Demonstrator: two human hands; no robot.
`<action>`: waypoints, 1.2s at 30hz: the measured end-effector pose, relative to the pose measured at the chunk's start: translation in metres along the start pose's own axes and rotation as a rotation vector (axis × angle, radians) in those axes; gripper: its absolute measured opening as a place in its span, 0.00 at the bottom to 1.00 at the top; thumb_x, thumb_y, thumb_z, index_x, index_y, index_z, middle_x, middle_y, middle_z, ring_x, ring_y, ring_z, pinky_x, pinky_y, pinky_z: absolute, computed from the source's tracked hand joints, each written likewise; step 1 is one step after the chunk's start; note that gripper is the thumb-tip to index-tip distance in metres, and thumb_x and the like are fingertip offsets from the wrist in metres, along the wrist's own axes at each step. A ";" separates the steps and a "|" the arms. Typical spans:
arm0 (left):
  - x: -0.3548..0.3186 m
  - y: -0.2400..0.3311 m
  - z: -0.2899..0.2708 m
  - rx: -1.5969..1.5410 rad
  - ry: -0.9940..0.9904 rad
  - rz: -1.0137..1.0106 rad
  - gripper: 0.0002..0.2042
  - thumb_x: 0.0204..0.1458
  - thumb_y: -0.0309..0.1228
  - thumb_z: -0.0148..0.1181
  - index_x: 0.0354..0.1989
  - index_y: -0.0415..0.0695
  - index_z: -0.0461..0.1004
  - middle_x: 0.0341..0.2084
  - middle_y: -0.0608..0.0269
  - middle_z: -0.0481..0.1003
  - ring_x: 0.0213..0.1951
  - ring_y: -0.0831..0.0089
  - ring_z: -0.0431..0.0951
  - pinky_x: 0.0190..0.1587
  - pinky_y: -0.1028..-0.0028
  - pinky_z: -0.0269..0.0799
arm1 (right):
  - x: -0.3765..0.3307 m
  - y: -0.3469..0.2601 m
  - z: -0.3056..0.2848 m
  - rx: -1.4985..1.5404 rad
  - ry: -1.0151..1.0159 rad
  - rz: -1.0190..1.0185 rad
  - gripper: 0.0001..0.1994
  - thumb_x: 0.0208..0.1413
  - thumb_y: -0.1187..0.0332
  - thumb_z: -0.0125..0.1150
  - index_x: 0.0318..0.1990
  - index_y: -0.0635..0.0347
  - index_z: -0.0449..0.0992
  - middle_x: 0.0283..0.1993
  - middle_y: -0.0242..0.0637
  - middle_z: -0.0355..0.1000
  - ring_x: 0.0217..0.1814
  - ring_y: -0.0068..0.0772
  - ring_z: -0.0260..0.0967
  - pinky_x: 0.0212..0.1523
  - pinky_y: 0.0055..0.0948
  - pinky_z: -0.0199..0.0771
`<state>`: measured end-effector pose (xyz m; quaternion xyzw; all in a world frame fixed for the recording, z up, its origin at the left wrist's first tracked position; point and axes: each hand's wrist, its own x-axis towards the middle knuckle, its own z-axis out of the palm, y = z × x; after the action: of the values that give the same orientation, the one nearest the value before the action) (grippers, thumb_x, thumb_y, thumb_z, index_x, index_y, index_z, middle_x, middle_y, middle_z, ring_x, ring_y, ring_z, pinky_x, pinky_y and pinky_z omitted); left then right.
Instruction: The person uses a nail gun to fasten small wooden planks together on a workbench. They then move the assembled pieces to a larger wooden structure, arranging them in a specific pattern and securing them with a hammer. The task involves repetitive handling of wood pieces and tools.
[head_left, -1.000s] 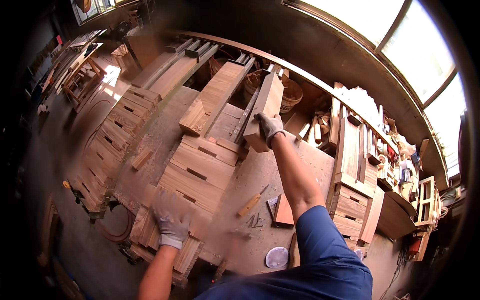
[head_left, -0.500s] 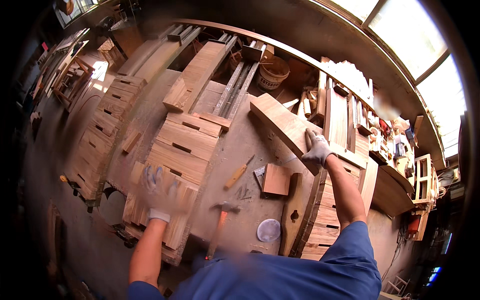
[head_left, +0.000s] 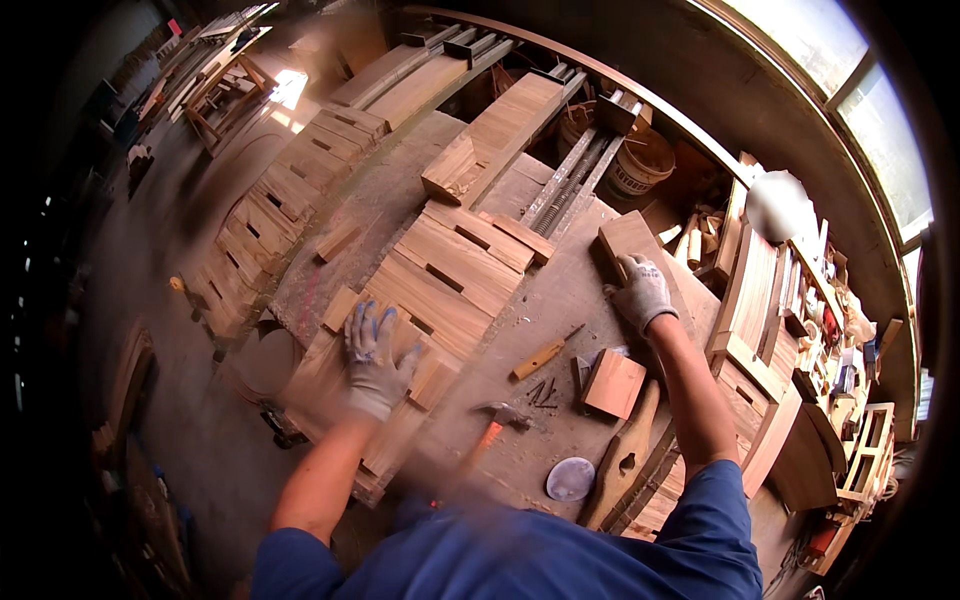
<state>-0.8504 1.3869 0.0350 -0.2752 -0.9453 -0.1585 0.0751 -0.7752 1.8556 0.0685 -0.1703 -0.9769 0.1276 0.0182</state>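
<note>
My left hand, in a pale glove with bluish fingertips, lies with spread fingers on a row of slotted wooden blocks. My right hand, gloved too, has its fingers bent over the near edge of a thick wooden board and grips it. The board's far end points away from me; part of it is hidden behind my hand. Between my arms on the bench lie a wooden-handled chisel, a hammer with an orange handle, several loose nails and a square wood block.
A round pale lid and a shaped wooden piece lie near me. Metal clamp bars run toward a bucket at the back. Another slotted row stands left; a cluttered shelf stands right.
My view has shifted, so the bench sits further right in it. My right hand has moved toward the board's far end, its fingers now bent over the edge. The left hand still rests on the blocks.
</note>
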 end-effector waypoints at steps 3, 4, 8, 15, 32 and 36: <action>-0.003 0.002 -0.005 -0.035 0.046 -0.019 0.37 0.53 0.46 0.68 0.69 0.38 0.65 0.70 0.36 0.57 0.74 0.38 0.51 0.76 0.40 0.42 | 0.047 -0.062 0.026 0.102 -0.050 -0.114 0.35 0.48 0.56 0.76 0.63 0.60 0.73 0.62 0.52 0.72 0.65 0.56 0.69 0.64 0.45 0.71; 0.000 0.004 -0.009 -0.034 0.039 -0.007 0.37 0.53 0.47 0.68 0.68 0.39 0.65 0.69 0.37 0.58 0.74 0.38 0.52 0.76 0.41 0.42 | 0.057 -0.068 0.043 0.142 0.005 -0.169 0.31 0.46 0.60 0.77 0.58 0.58 0.75 0.56 0.49 0.77 0.61 0.53 0.73 0.60 0.46 0.73; 0.003 0.006 -0.014 -0.107 0.026 -0.037 0.36 0.55 0.52 0.64 0.66 0.39 0.69 0.70 0.39 0.58 0.75 0.41 0.51 0.78 0.46 0.40 | 0.091 -0.071 0.098 0.360 -0.097 -0.057 0.12 0.47 0.70 0.72 0.32 0.60 0.71 0.28 0.44 0.71 0.31 0.46 0.68 0.36 0.42 0.71; -0.013 0.003 -0.006 -0.183 0.028 -0.063 0.38 0.56 0.52 0.63 0.69 0.38 0.67 0.72 0.37 0.56 0.77 0.42 0.47 0.79 0.46 0.35 | 0.093 0.053 0.116 0.968 -0.310 0.172 0.10 0.61 0.63 0.66 0.45 0.57 0.80 0.29 0.33 0.76 0.24 0.28 0.72 0.23 0.28 0.75; 0.005 0.003 -0.015 -0.131 -0.005 -0.015 0.40 0.49 0.45 0.71 0.69 0.40 0.65 0.71 0.37 0.57 0.74 0.38 0.51 0.76 0.39 0.42 | 0.143 -0.150 0.020 0.419 0.017 0.251 0.48 0.50 0.43 0.74 0.70 0.69 0.64 0.58 0.60 0.77 0.61 0.54 0.76 0.63 0.40 0.74; 0.004 0.005 -0.023 -0.137 -0.033 -0.033 0.39 0.49 0.44 0.71 0.68 0.39 0.66 0.71 0.37 0.56 0.74 0.37 0.51 0.76 0.39 0.43 | 0.202 -0.210 0.043 0.463 0.064 0.347 0.58 0.44 0.40 0.78 0.72 0.76 0.55 0.68 0.69 0.66 0.70 0.60 0.68 0.69 0.41 0.69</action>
<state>-0.8497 1.3851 0.0586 -0.2666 -0.9377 -0.2197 0.0379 -1.0373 1.7220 0.0795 -0.3300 -0.8769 0.3432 0.0653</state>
